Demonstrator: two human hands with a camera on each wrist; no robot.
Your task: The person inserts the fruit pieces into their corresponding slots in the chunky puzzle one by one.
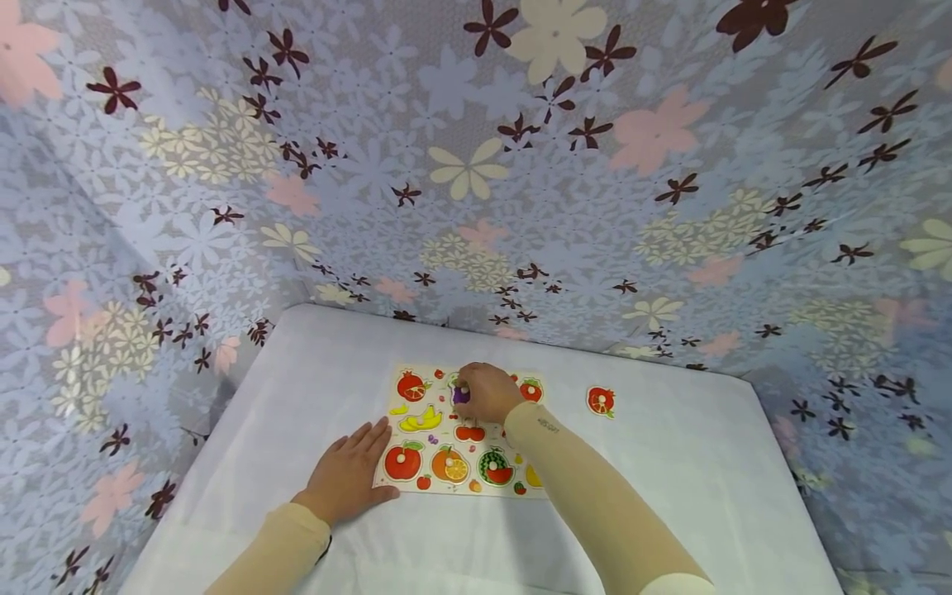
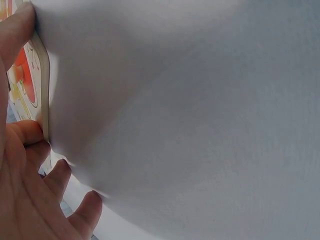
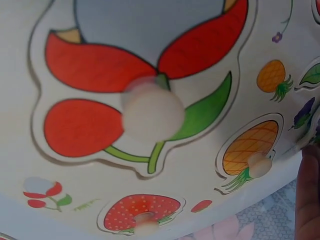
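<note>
A fruit peg puzzle board (image 1: 446, 489) lies on the white table. My right hand (image 1: 487, 392) is over its upper middle, fingers curled at the knob of the purple grape puzzle piece (image 1: 460, 396). In the right wrist view, one finger (image 3: 307, 195) shows beside the partly hidden grapes. My left hand (image 1: 345, 471) rests with fingers extended along the board's left edge; in the left wrist view its fingertips (image 2: 32, 131) touch that edge. Banana (image 1: 421, 419), apple (image 1: 403, 462), orange (image 1: 449, 465) and watermelon (image 1: 496, 467) pieces sit in the board.
A loose red fruit piece (image 1: 601, 401) with cut segments lies on the table (image 1: 669, 463) to the right of the board. Pineapple (image 3: 250, 147) and strawberry (image 3: 142, 210) pieces with knobs show in the right wrist view. Flower-patterned cloth (image 1: 476, 207) hangs behind and beside the table.
</note>
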